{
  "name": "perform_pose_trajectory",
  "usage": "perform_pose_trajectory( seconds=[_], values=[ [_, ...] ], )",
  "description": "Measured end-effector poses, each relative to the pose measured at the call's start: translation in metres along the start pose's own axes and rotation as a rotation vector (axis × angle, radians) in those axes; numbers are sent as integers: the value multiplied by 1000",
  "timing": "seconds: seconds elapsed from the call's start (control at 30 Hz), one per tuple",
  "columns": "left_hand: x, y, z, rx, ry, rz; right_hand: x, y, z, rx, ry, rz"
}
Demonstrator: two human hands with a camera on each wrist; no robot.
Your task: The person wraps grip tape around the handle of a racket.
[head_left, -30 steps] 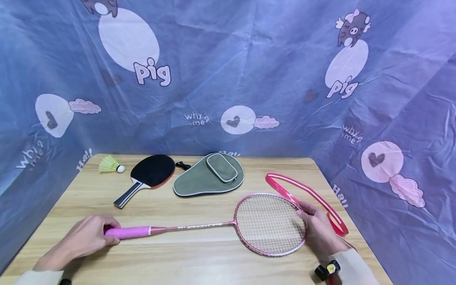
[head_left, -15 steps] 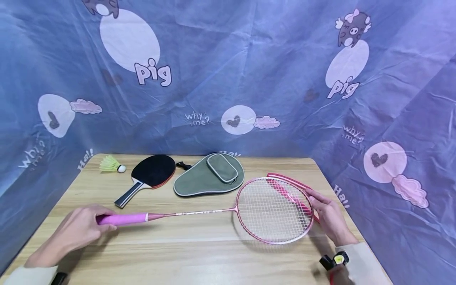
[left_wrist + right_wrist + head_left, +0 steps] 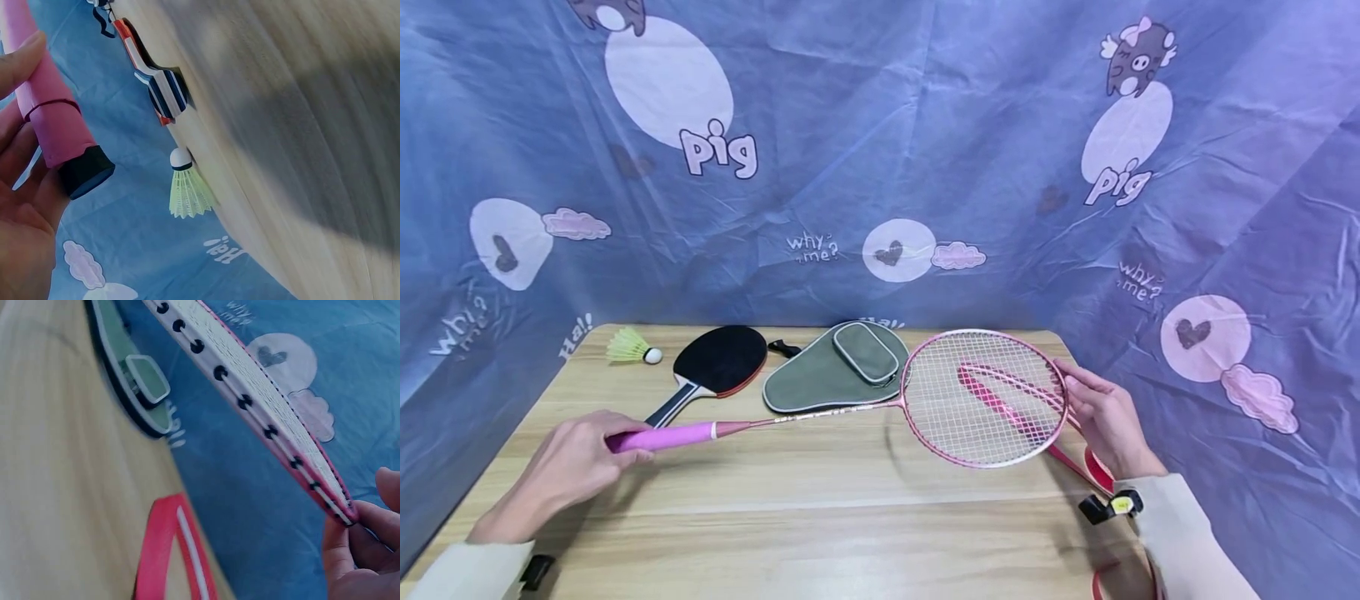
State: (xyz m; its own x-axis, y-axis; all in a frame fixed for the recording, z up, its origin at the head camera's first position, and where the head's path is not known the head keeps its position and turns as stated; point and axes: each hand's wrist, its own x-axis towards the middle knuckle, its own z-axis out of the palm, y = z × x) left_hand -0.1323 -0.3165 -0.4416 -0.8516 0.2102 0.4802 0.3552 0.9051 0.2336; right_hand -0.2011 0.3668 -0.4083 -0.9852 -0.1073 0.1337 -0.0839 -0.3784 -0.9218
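Note:
A pink badminton racket (image 3: 838,410) is held level above the table in both hands, its strung head at the right. My left hand (image 3: 568,462) grips the pink handle near its butt; the left wrist view shows the handle's black end cap (image 3: 87,172) beyond the fingers. My right hand (image 3: 1108,417) pinches the far rim of the head with its fingertips, which touch the frame's tip in the right wrist view. Through the strings shows a red looped band with a white stripe (image 3: 1000,408), lying on the table behind the racket head.
A black table tennis bat (image 3: 722,362), a yellow shuttlecock (image 3: 632,346) and a grey-green bat case (image 3: 827,375) lie along the back of the wooden table (image 3: 820,533). A red strap (image 3: 1101,575) lies near the right forearm. Blue patterned cloth (image 3: 820,167) encloses the back and sides.
Both hands have lifted the racket up off the table. Its head has risen further and now overlaps the red band and the case's right edge.

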Motion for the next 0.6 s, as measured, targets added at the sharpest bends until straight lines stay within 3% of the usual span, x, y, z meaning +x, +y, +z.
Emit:
perform_pose_trajectory(
  seconds=[0.2, 0.37, 0.47, 0.6],
  values=[
    [7, 0, -1, -15, -1, -36, 15, -11, 2, 204, -64, -50],
    [15, 0, -1, -44, 29, -22, 20, -14, 8, 263, -120, -67],
    [17, 4, 0, -57, 112, 14, 27, -14, 18, 271, -92, -58],
    [17, 16, 4, -126, 202, 40, 43, -6, 30, 244, 22, -31]
  ],
)
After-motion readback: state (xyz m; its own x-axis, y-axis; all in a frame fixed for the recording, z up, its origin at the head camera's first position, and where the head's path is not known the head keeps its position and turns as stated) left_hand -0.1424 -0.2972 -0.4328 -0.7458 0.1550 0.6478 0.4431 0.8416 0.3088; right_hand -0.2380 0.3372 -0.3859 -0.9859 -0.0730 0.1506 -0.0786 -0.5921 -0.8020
